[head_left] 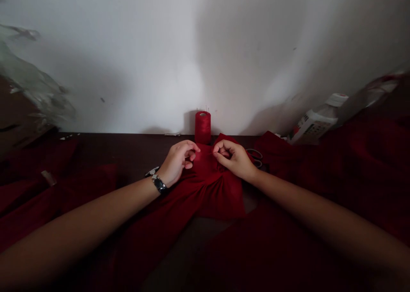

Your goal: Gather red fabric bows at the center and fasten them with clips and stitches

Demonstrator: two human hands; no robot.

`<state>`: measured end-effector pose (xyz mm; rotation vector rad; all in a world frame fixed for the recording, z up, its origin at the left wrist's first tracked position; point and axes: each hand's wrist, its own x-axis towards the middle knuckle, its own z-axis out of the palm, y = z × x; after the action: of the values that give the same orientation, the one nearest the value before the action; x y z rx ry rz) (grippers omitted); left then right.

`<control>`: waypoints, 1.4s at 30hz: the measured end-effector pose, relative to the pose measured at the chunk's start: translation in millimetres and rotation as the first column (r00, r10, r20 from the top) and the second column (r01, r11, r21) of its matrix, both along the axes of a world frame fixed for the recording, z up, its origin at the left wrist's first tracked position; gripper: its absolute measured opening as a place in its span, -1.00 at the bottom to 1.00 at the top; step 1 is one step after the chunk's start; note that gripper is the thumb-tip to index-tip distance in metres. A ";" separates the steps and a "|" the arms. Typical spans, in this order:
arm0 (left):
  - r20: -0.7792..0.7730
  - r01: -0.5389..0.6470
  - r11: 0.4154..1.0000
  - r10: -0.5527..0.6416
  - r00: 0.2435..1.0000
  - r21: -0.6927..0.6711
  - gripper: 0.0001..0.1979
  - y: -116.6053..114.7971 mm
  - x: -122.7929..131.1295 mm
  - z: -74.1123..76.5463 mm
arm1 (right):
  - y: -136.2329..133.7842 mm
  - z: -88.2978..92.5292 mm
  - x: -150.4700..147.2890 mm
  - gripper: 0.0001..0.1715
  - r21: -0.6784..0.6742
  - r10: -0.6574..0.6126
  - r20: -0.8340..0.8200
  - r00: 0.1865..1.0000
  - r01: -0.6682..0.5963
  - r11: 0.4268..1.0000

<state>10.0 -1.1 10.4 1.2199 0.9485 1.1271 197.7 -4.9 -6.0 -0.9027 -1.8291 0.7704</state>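
Red cloth (221,193) lies gathered into folds in the middle of the dark table, and more of it spreads to both sides. My left hand (177,161) pinches a raised fold of this cloth. My right hand (232,157) holds a thin sewing needle (212,153) between finger and thumb, its tip close to the same fold. Any thread on the needle is too fine to see. A tall spool of red thread (203,127) stands just behind the hands, with several pins in its top.
Metal-ringed scissors (254,157) lie partly under the cloth beside my right hand. A white labelled bottle (317,123) lies at the back right near a plastic bag. A white wall rises behind the dark table (128,148). A wristwatch (159,184) circles my left wrist.
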 end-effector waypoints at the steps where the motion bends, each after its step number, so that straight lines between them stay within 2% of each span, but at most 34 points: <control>1: -0.042 -0.039 0.998 0.041 0.998 0.057 -0.87 0.1 -1.2 1.1 | 0.0 -0.6 -0.1 -0.93 0.000 0.000 -0.007 1.000 0.000 1.000; 3: -0.220 -0.060 0.965 0.119 0.968 0.256 -0.87 -1.5 -3.1 3.8 | 0.0 -1.8 -0.7 -0.94 -0.002 0.003 -0.009 1.000 -0.003 1.000; 4: -0.336 -0.018 0.924 0.158 0.929 0.383 -0.87 -3.1 -3.7 5.1 | 0.0 -2.4 -1.1 -0.94 -0.003 0.006 -0.007 1.000 -0.006 1.000; 6: -0.532 0.142 0.783 0.265 0.804 0.606 -0.86 -6.8 -4.4 6.3 | 0.2 -3.4 -2.0 -0.94 -0.006 0.009 0.002 1.000 -0.009 1.000; 7: -0.593 0.227 0.709 0.323 0.738 0.668 -0.85 -8.2 -4.6 6.0 | 0.4 -3.7 -2.5 -0.94 -0.008 0.010 0.006 1.000 -0.010 1.000; 8: -0.630 0.293 0.648 0.377 0.679 0.703 -0.85 -9.1 -4.8 5.1 | 0.7 -3.8 -3.0 -0.94 -0.009 0.010 0.008 1.000 -0.010 1.000; 10: -0.663 0.379 0.569 0.455 0.594 0.730 -0.84 -8.3 -5.3 2.0 | 1.3 -3.9 -3.7 -0.93 -0.009 0.010 0.010 1.000 -0.010 1.000; 13: -0.661 0.443 0.493 0.509 0.551 0.749 -0.82 -2.4 -6.6 -3.2 | 1.6 -3.9 -4.2 -0.92 -0.005 0.024 0.010 1.000 -0.024 1.000; 16: -0.655 0.425 0.503 0.496 0.570 0.752 -0.79 2.4 -7.5 -4.8 | 1.2 -3.9 -4.1 -0.92 0.000 0.045 0.009 0.999 -0.045 0.999; 22: -0.678 0.341 0.614 0.475 0.562 0.712 -0.87 0.6 -5.8 0.7 | 0.9 -4.1 -4.7 -0.88 0.005 0.056 -0.009 0.998 -0.056 0.998; 24: -0.656 0.293 0.629 0.480 0.582 0.720 -0.92 -0.8 -6.1 1.8 | 0.9 -4.3 -4.8 -0.86 0.005 0.052 -0.013 0.999 -0.052 0.999; 26: -0.626 0.268 0.620 0.478 0.617 0.737 -0.86 -2.3 -6.8 1.7 | 0.9 -4.3 -4.5 -0.86 0.006 0.048 -0.014 0.999 -0.048 0.999; 28: -0.614 0.294 0.589 0.467 0.636 0.753 -0.74 -3.6 -7.5 0.6 | 0.9 -4.2 -4.2 -0.86 0.009 0.046 -0.012 0.999 -0.046 0.999; 32: -0.621 0.375 0.512 0.487 0.614 0.773 -0.81 -3.8 -7.3 -3.0 | 1.1 -4.1 -3.9 -0.86 0.016 0.044 -0.009 0.999 -0.044 0.999; 35: -0.640 0.383 0.524 0.503 0.581 0.761 -0.86 -1.7 -7.0 -4.5 | 1.0 -4.3 -4.2 -0.85 0.018 0.048 -0.009 0.999 -0.048 0.999; 38: -0.655 0.396 0.534 0.486 0.578 0.747 -0.83 0.1 -7.4 -4.6 | 0.5 -4.3 -4.1 -0.84 0.019 0.060 -0.013 0.998 -0.060 0.998; 42: -0.604 0.377 0.478 0.536 0.590 0.793 -0.79 0.8 -8.9 -5.1 | -0.1 -3.9 -2.8 -0.82 0.014 0.084 -0.020 0.996 -0.084 0.996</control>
<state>1.1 -0.3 5.3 2.8224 1.1036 1.1539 194.9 -5.0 -9.8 -0.8104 -1.8614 0.8156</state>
